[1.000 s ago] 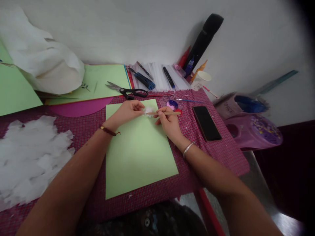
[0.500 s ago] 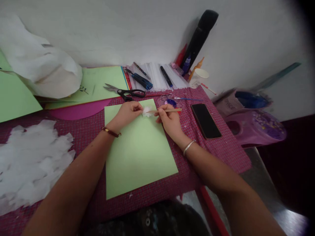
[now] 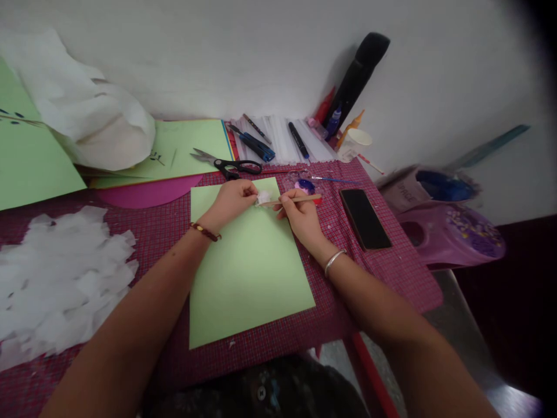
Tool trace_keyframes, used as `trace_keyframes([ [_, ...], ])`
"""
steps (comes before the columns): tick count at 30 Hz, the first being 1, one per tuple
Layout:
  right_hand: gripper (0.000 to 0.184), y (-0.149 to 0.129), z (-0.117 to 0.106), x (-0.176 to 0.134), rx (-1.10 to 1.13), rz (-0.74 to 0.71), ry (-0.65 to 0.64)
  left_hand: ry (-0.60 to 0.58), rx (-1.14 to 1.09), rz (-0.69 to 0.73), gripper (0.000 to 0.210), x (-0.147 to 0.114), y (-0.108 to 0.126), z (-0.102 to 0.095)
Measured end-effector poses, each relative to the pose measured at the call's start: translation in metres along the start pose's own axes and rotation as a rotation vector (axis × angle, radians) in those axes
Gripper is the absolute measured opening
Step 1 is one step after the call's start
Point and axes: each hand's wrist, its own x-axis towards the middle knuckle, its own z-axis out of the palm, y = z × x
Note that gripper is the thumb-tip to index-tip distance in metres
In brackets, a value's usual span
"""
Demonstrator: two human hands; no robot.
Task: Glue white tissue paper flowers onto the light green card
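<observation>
A small crumpled piece of white paper (image 3: 263, 198) is pinched in the fingertips of my left hand (image 3: 237, 200), over the upper part of a light green sheet (image 3: 243, 273). My right hand (image 3: 301, 217) grips a thin, flat wooden stick (image 3: 307, 198), its left end touching or very close to the white paper. Whether anything coats that tip is too small to see. Just beyond my right hand lies a clear palette (image 3: 290, 177) with dark blue-purple paint (image 3: 305, 186); something red shows by the stick's right end.
Black-handled scissors (image 3: 226, 165), a blue cutter (image 3: 256, 146) and a black marker (image 3: 298, 141) lie behind the sheet. A phone (image 3: 364, 219) is on the right. White paper pieces (image 3: 65, 278) are heaped at left. Paint bottles and a paper cup (image 3: 359, 137) stand near the wall.
The view has shifted slightly, so the things on the table appear a little to the right. Both hands keep their grips, and the stick stays against or near the white paper.
</observation>
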Motion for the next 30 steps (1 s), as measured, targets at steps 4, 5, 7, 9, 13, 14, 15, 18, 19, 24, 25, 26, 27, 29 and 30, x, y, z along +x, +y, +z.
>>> trace_keyframes([
  [4,0.019,0.001,0.002,0.003,0.01,0.013,0.007,0.015,-0.038,0.02,0.015,-0.001,-0.001,0.0],
  [5,0.019,0.002,0.003,0.004,0.009,0.022,0.011,0.022,-0.066,0.032,0.015,-0.002,-0.001,-0.001],
  [7,0.019,0.002,0.002,0.005,0.004,0.04,0.022,0.03,-0.121,0.055,0.016,-0.005,0.001,-0.004],
  [9,0.019,0.003,0.002,0.006,0.01,0.056,0.032,0.014,-0.152,0.058,0.016,-0.007,0.002,-0.007],
  [13,0.018,0.005,0.003,0.009,0.075,0.094,0.053,-0.04,-0.114,0.029,0.018,-0.007,0.002,-0.008],
  [14,0.018,0.005,0.003,0.01,0.096,0.113,0.061,-0.039,-0.085,0.026,0.018,-0.006,0.002,-0.007],
  [15,0.018,0.005,0.003,0.011,0.117,0.138,0.071,-0.032,-0.054,0.026,0.017,-0.005,0.002,-0.006],
  [18,0.016,0.001,0.001,0.014,0.182,0.236,0.116,-0.009,0.032,0.044,0.015,-0.003,0.001,-0.003],
  [19,0.015,-0.001,-0.001,0.015,0.198,0.268,0.136,-0.007,0.052,0.053,0.014,-0.003,0.0,-0.003],
  [24,0.017,-0.013,-0.016,0.017,0.231,0.299,0.247,0.021,0.064,0.078,0.012,-0.001,-0.004,0.001],
  [25,0.018,-0.015,-0.018,0.016,0.253,0.282,0.258,0.026,0.038,0.074,0.011,-0.001,-0.004,0.002],
  [26,0.02,-0.017,-0.02,0.014,0.28,0.266,0.259,0.032,0.013,0.068,0.011,-0.001,-0.004,0.002],
  [27,0.021,-0.019,-0.02,0.011,0.31,0.255,0.251,0.04,0.001,0.058,0.011,-0.003,-0.002,0.003],
  [29,0.024,-0.022,-0.019,0.004,0.356,0.262,0.195,0.045,-0.027,0.024,0.019,-0.006,0.002,0.001],
  [30,0.026,-0.022,-0.017,0.0,0.364,0.274,0.153,0.051,-0.038,-0.001,0.027,-0.007,0.004,-0.001],
])
